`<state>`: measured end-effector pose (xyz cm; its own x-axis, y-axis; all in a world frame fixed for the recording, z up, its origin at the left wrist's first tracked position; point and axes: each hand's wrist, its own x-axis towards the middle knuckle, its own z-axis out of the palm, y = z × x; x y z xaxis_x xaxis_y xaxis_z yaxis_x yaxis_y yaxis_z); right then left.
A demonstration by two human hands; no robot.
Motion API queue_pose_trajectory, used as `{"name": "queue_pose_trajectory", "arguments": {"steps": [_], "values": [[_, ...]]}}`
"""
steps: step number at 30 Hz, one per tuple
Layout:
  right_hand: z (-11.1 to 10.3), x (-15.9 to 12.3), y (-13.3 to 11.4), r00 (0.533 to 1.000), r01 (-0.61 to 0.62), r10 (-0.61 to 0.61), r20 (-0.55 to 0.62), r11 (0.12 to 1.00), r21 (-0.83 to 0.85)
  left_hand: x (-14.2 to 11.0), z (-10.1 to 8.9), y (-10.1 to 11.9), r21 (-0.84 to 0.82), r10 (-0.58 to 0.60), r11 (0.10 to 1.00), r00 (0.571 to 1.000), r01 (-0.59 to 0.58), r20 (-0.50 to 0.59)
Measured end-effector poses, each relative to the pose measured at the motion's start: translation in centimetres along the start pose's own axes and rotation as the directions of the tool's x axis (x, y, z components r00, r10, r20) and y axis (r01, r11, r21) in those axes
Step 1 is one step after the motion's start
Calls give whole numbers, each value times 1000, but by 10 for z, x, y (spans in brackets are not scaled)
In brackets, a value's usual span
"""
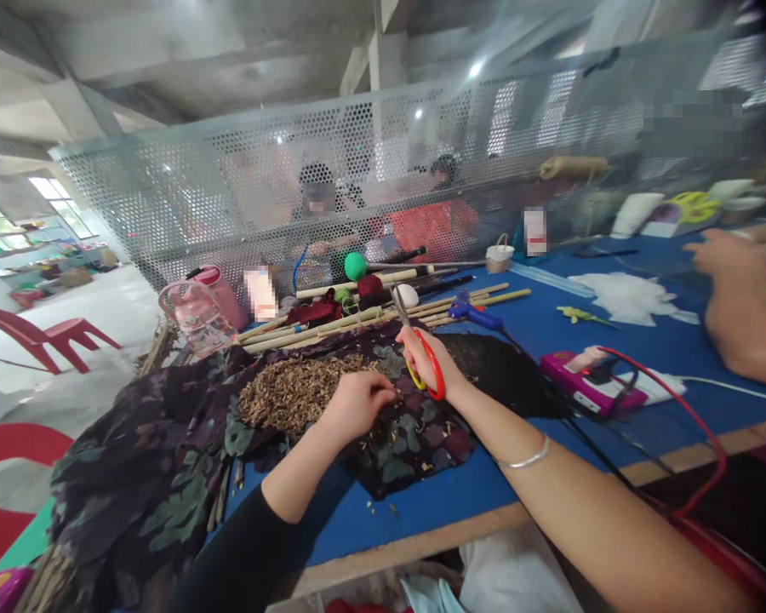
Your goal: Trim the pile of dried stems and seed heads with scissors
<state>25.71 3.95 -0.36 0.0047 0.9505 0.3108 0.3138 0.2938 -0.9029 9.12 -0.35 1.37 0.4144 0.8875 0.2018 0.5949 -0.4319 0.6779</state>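
My right hand (426, 351) is wrapped round a pair of scissors (438, 376) with red and yellow handles; the metal blades point up and away. Close by on its left, my left hand (356, 403) has thumb and fingers pinched together over the cloth. Whatever those fingertips hold is too small to make out. Beside the left hand lies a heap of short brown dry pieces (284, 398), like chopped twigs. Under it spreads a dark patterned cloth (414, 447) with grey-green and maroon patches. Small brown bits are scattered on the cloth.
Sticks (332, 325), a green ball (356, 266) and a blue glue gun (478, 315) lie behind. Pink bottle (217, 298) stands left. At right are a magenta power strip (591, 387) with cables and another person's hand (744, 281). A perforated screen (230, 187) bounds the blue table.
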Motion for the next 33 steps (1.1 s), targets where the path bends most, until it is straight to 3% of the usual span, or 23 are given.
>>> {"name": "queue_pose_trajectory", "arguments": {"steps": [3,6,8,12,16,20,25,29,33], "values": [[1,-1,1,1000,30,-30,11,999,-46,1,-15,-11,-200,-184,967,974,155,-136],[1,-3,-1,998,66,-65,22,994,-92,1,-27,-23,-406,-308,889,932,211,-190],[1,-4,-3,996,84,-82,25,989,-121,0,-33,-28,-618,-401,745,909,251,-113],[0,-6,-9,992,128,-125,29,976,-177,-4,-38,-28,-908,-465,292,874,299,139],[2,-11,-13,971,237,-213,112,930,-282,-10,-35,-29,-983,-540,62,834,171,111],[8,-18,-15,943,318,-230,241,837,-445,-12,-30,-29,-998,-597,-6,800,67,58],[15,-25,-21,849,494,-315,425,761,-421,-13,-25,-26,-1000,-608,7,793,25,16],[20,-28,-23,832,528,-351,430,738,-420,-14,-22,-25,-1000,-605,14,796,13,2],[22,-29,-23,844,512,-338,417,741,-435,-13,-20,-24,-1000,-624,20,782,6,-8]]}}
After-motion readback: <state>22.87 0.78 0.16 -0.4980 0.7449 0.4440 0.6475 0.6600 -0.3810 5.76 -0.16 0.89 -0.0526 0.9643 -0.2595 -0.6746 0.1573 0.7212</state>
